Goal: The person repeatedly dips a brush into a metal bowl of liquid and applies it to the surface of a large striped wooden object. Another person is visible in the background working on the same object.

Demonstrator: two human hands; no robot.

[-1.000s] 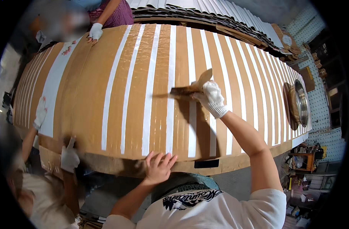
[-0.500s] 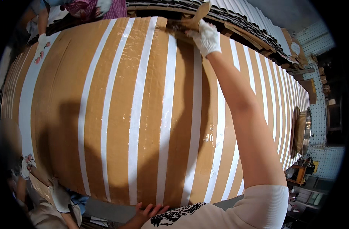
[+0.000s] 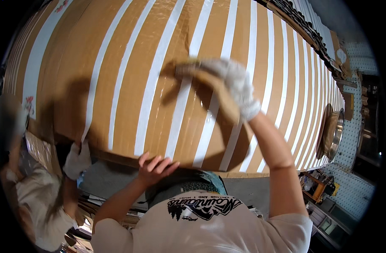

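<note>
A broad board (image 3: 129,97) in brown cardboard colour, glossy in patches, is crossed by long white strips (image 3: 153,90). Over its middle, my right hand (image 3: 239,84), in a white knit glove, is shut on a flat brush with a wooden handle (image 3: 220,90). The brush is blurred by motion, its bristle end (image 3: 182,68) pointing left over a strip; whether it touches the surface I cannot tell. My bare left hand (image 3: 155,168) lies on the board's near edge, fingers spread and holding nothing.
At the left, a co-worker's gloved hand (image 3: 78,160) holds the near end of a white strip. A round metal basin (image 3: 337,134) stands at the board's right end. Stacked corrugated sheets (image 3: 302,25) line the far side; shelves (image 3: 328,219) stand lower right.
My right hand has drawn the brush from the far edge back toward me, to the middle of the board. My left hand stays at the near edge. The view has shifted nearer to my body.
</note>
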